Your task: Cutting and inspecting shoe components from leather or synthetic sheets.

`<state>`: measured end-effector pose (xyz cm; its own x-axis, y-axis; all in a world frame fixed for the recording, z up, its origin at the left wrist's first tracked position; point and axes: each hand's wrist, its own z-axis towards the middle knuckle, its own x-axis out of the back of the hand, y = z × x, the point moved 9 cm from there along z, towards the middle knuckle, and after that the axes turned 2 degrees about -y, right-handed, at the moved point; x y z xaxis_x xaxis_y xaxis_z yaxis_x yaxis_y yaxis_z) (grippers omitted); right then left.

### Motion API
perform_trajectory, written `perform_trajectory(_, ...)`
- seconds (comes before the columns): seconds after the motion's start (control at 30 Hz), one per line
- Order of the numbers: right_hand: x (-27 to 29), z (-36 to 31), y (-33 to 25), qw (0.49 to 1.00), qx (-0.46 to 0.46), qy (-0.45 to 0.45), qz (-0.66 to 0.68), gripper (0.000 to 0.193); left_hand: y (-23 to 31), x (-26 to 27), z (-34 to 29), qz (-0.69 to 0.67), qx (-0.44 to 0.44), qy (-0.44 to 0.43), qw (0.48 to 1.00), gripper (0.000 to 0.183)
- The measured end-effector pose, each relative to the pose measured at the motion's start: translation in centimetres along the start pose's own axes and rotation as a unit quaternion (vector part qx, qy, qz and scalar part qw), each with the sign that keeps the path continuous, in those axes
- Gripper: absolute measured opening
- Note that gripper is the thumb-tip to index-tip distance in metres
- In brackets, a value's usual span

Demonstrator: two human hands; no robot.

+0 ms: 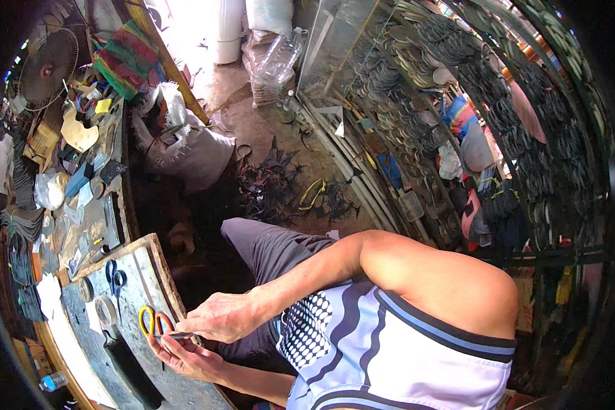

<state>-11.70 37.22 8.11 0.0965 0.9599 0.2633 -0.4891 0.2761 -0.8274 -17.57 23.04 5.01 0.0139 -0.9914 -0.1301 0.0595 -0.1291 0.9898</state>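
Right hand (220,316): reaching in from the right at lower centre of the frame, fingers pinching a thin dark strip (175,335); I cannot tell what the strip is.
Left hand (188,357): lying palm up just below, fingers curling under the same strip and touching it; whether it is really gripping stays unclear.
Strip: sitting between both hands, over the bench (140,270) edge at lower left.
Orange scissors (154,320): lying on the bench, loops showing, blades hiding behind the hands.
Blue scissors (115,279): resting further up the bench.
Black piece (131,369): long and dark at lower left, its shape blurring.
Fan (46,67): standing at upper left, partly cut off by the dark rim.
Racks (485,102): bending along the right, their contents too small to name.
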Motion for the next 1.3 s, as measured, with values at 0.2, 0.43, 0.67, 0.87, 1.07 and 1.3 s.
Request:
perform_trajectory(0.2,-0.2,-0.3,-0.9,0.999,0.017,-0.015,-0.028,0.048,-0.5,-0.4,-0.4,-0.035,-0.017,-0.054,0.998,0.048)
perform_trajectory(0.43,-1.8,-1.3,-1.1,0.995,0.040,-0.047,-0.079,0.058,0.3,0.1,-1.9,0.007,-0.022,-0.017,1.000,0.052)
perform_trajectory(0.67,-2.8,-1.4,-1.2,0.994,-0.026,-0.099,-0.029,0.055,1.0,0.8,-2.2,0.046,-0.038,-0.038,0.997,0.053)
perform_trajectory(0.87,-1.9,-1.1,-1.6,0.991,-0.039,-0.125,0.008,0.060,0.9,0.0,-2.4,-0.042,-0.039,-0.114,0.992,0.050)
perform_trajectory(1.07,-1.7,-0.8,-1.1,0.988,-0.024,-0.150,0.023,0.056,0.8,-0.1,-2.3,-0.041,-0.055,-0.126,0.990,0.053)
perform_trajectory(1.3,-0.9,-0.6,-2.2,0.997,0.015,-0.073,0.033,0.059,0.6,-0.4,-2.1,-0.187,-0.003,-0.127,0.974,0.054)
